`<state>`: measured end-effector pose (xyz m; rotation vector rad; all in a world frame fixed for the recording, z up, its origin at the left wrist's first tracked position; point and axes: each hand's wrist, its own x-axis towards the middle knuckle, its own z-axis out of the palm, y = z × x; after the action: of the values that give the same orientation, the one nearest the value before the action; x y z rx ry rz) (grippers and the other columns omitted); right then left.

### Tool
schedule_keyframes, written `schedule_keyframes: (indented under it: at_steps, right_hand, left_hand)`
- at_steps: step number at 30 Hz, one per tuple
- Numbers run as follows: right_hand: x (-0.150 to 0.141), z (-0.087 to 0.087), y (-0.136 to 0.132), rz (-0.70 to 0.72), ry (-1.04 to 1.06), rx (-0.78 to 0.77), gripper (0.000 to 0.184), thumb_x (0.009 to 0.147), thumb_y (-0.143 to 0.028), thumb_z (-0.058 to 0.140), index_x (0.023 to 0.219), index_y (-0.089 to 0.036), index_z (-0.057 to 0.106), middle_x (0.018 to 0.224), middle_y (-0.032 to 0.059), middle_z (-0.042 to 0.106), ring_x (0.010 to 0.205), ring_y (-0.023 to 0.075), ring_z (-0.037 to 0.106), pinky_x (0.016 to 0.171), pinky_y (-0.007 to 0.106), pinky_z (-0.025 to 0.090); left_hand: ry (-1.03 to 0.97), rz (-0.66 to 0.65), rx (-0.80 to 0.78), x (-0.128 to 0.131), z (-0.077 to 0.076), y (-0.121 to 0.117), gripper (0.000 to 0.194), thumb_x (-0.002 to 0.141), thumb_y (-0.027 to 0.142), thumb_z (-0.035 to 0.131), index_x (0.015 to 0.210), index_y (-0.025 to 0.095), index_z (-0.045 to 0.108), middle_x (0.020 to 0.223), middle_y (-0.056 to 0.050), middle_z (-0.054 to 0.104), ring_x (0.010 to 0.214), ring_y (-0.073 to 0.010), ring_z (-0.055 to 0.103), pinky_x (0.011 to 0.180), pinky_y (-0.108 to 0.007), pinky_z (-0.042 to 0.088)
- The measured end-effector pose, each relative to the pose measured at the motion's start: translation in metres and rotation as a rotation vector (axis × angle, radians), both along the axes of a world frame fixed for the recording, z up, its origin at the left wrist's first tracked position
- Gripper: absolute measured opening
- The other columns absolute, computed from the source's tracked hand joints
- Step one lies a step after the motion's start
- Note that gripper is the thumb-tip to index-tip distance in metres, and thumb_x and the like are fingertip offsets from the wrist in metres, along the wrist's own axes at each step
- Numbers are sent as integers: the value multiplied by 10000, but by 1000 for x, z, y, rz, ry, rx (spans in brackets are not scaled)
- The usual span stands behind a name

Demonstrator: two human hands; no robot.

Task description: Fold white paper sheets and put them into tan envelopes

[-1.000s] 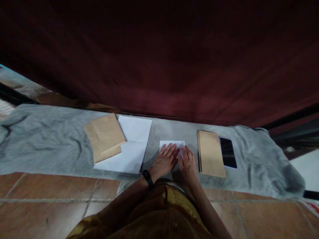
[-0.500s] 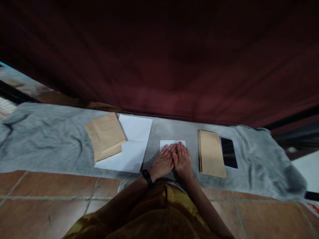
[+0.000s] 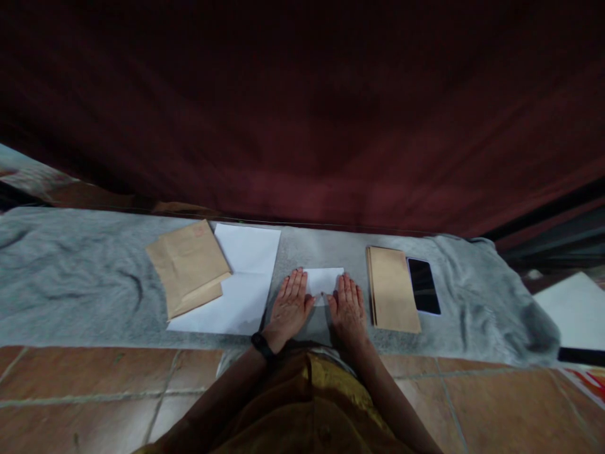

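A small folded white paper (image 3: 324,279) lies flat on the grey cloth in front of me. My left hand (image 3: 290,302) rests flat over its left edge, fingers stretched forward. On its right edge lies my right hand (image 3: 348,309), palm down, fingers extended. Both thumbs point inward at the paper's near part, where a small dark spot shows. To the left, large white sheets (image 3: 241,302) lie partly under brown envelopes (image 3: 191,261). A stack of brown envelopes (image 3: 393,287) is right of my right hand.
A phone (image 3: 424,285) with a dark screen lies beside the right-hand stack. The grey cloth (image 3: 85,277) covers the long narrow surface and is wrinkled at both ends. A dark red curtain (image 3: 302,126) hangs behind it. Tiled floor (image 3: 94,378) shows in front.
My hands came together over the middle of the paper, then slid apart to its left and right edges, uncovering its middle. The view has shifted slightly.
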<state>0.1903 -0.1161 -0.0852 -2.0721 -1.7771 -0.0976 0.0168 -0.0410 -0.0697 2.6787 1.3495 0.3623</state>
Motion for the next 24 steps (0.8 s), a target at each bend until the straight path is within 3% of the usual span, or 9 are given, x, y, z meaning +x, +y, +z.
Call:
schedule_keyframes:
  at_steps: [8, 14, 19, 21, 24]
  right_hand:
    - [5, -5, -7, -54, -24, 6, 628, 1079, -403, 321, 1591, -42, 273, 1593, 251, 377, 1476, 335, 372, 1181, 533, 315]
    - [7, -5, -10, -63, -30, 27, 618, 1080, -384, 338, 1591, -44, 270, 1588, 251, 388, 1464, 340, 389, 1171, 536, 351]
    - [2, 1, -4, 46, 18, 51, 620, 1072, -326, 337, 1622, -91, 174, 1621, 215, 349, 1501, 319, 333, 1169, 560, 364]
    - [-2, 2, -2, 117, 22, 29, 599, 1067, -306, 345, 1613, -93, 219, 1628, 200, 341, 1513, 305, 314, 1181, 545, 358]
    - [-7, 2, -1, 171, 18, -9, 549, 1064, -286, 356, 1579, -99, 324, 1610, 187, 382, 1507, 288, 333, 1194, 529, 345]
  left_hand:
    - [-3, 84, 31, -5, -3, -2, 614, 1020, 327, 377, 1577, 78, 311, 1618, -181, 366, 1527, -279, 302, 1244, -499, 261]
    - [-7, 123, 80, -6, 0, -2, 598, 1028, 317, 352, 1551, 27, 350, 1609, -208, 369, 1529, -309, 290, 1233, -516, 280]
    - [2, -87, 69, 6, 9, -9, 583, 1026, 291, 362, 1570, 82, 333, 1638, -138, 346, 1547, -260, 248, 1260, -474, 240]
    - [23, -150, 58, 11, 9, -12, 582, 1011, 268, 375, 1559, 75, 351, 1639, -139, 347, 1546, -252, 253, 1264, -460, 230]
    - [28, -135, 47, 12, 4, -12, 571, 995, 240, 374, 1544, 80, 378, 1623, -148, 377, 1532, -248, 291, 1259, -466, 233]
